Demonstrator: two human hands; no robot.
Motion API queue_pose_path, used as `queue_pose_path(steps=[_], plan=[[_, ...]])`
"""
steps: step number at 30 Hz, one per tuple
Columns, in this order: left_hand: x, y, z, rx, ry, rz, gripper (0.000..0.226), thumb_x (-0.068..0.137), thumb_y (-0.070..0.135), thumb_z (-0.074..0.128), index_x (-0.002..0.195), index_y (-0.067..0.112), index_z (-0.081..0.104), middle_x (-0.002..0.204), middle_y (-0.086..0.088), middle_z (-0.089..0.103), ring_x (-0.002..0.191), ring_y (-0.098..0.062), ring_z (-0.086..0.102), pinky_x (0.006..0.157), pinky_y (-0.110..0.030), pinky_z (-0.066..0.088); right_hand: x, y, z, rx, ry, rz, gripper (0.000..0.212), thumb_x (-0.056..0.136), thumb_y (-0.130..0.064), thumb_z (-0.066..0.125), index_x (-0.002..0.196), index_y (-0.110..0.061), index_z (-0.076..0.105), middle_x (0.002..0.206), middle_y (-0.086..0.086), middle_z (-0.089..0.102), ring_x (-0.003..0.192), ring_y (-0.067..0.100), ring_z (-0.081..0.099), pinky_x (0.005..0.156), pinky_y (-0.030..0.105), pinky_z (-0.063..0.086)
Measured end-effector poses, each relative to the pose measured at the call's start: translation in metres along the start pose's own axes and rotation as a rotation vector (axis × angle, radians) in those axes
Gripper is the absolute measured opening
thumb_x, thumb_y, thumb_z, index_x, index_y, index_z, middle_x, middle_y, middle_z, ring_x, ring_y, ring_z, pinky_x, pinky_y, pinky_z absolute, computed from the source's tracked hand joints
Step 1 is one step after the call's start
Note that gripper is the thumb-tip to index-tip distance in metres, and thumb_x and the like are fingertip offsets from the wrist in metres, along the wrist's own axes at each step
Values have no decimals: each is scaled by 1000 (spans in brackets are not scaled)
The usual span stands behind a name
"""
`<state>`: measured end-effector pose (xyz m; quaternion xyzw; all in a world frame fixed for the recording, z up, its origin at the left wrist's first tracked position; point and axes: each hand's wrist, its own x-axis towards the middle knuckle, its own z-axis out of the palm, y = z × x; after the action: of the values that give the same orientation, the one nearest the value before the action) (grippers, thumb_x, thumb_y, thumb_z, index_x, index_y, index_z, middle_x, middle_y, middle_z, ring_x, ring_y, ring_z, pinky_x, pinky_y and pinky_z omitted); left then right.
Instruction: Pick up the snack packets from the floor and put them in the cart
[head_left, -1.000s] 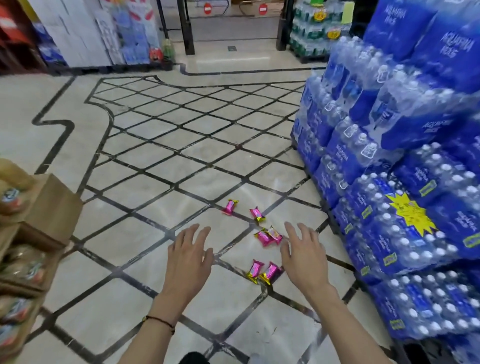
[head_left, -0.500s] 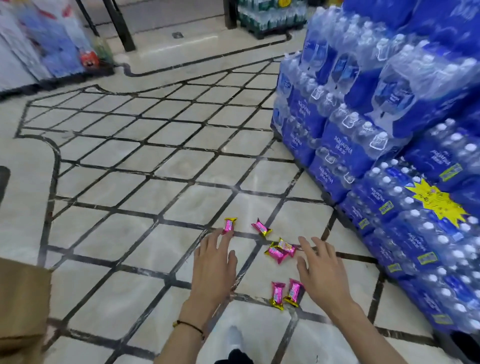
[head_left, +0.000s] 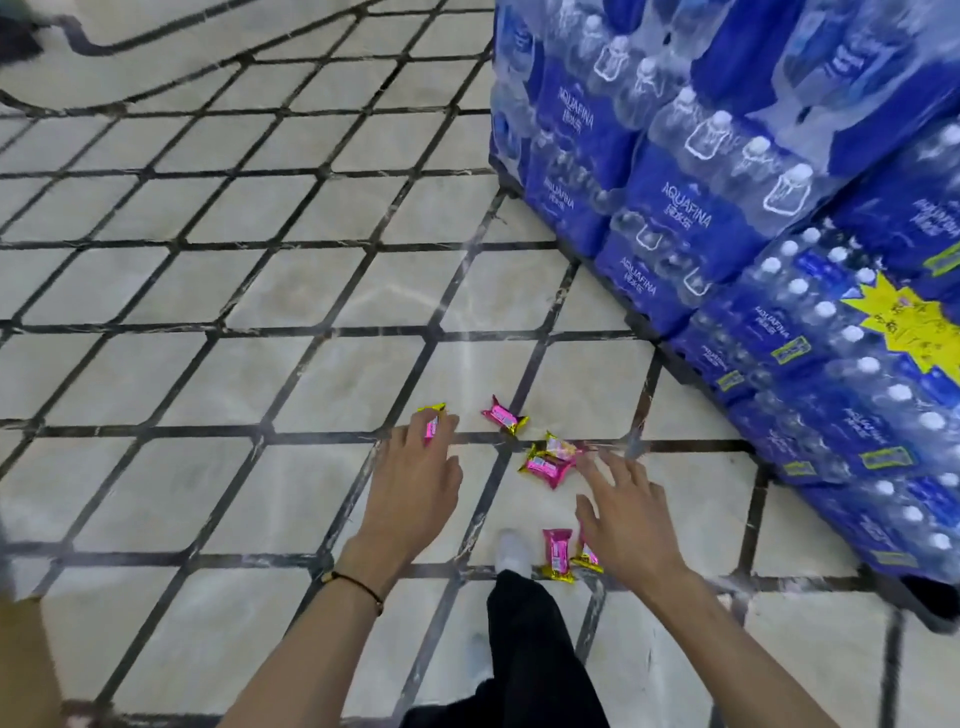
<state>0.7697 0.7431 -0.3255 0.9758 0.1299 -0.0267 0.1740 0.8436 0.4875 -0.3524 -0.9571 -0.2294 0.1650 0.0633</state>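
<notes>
Pink-and-gold packets (head_left: 504, 417), 6, scattered on tiled floor (head_left: 291, 291) beside water packs (head_left: 691, 218). Left hand (head_left: 410, 493) spread wide, empty, fingertips over leftmost packet (head_left: 432, 426), perhaps touching, hard to tell through blur. Right hand (head_left: 623, 519) spread wide, empty, fingertips just beside middle pair (head_left: 545, 465); near pair (head_left: 557, 553) by its wrist, beside shoe (head_left: 514, 551). Best to pinch each wrapper at a crimped end and gather several per hand. No cart visible.

upper right: stacked blue Aquafina water packs (head_left: 727, 208) | right edge: yellow starburst tag (head_left: 904, 322) stuck on packs | whole floor: pale tiles (head_left: 208, 291), dark grid lines | bottom centre: black trouser leg (head_left: 524, 649), white shoe (head_left: 511, 551)
</notes>
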Motion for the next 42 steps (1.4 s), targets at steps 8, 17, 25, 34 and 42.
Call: queue_pose_path(steps=[8, 17, 25, 34, 42], plan=[[112, -78, 141, 38, -99, 22, 47, 89, 18, 64, 133, 15, 49, 140, -14, 49, 112, -40, 54, 76, -52, 55, 149, 34, 144, -70, -110, -66, 55, 91, -33, 57, 144, -25, 50, 143, 11, 54, 128, 37, 49, 90, 50, 50], [225, -176, 412, 77, -30, 45, 41, 93, 29, 53, 132, 16, 53, 138, -12, 50, 108, -43, 54, 79, -53, 51, 287, 78, 432, -44, -137, -43, 63, 85, -29, 62, 146, -28, 47, 148, 12, 48, 129, 41, 48, 91, 55, 49], [254, -283, 615, 351, -66, -184, 66, 87, 33, 55, 148, 18, 33, 151, -18, 35, 117, -48, 47, 78, -54, 46, 317, 141, 633, -205, -229, -70, 91, 69, -38, 79, 151, -34, 40, 147, 14, 46, 127, 41, 45, 92, 59, 42], [275, -369, 697, 261, -129, -350, 70, 94, 36, 52, 154, 34, 17, 163, -23, 10, 106, -57, 48, 68, -57, 43, 341, 165, 689, -238, -152, -36, 79, 81, -26, 69, 152, -36, 36, 156, 12, 34, 120, 43, 45, 89, 53, 42], [268, -352, 698, 246, -194, -282, 71, 94, 17, 55, 155, 30, 21, 163, -22, 7, 97, -50, 48, 59, -44, 38, 346, 161, 677, -172, -141, -3, 61, 89, -22, 68, 146, -26, 44, 151, 19, 35, 117, 44, 49, 79, 53, 49]])
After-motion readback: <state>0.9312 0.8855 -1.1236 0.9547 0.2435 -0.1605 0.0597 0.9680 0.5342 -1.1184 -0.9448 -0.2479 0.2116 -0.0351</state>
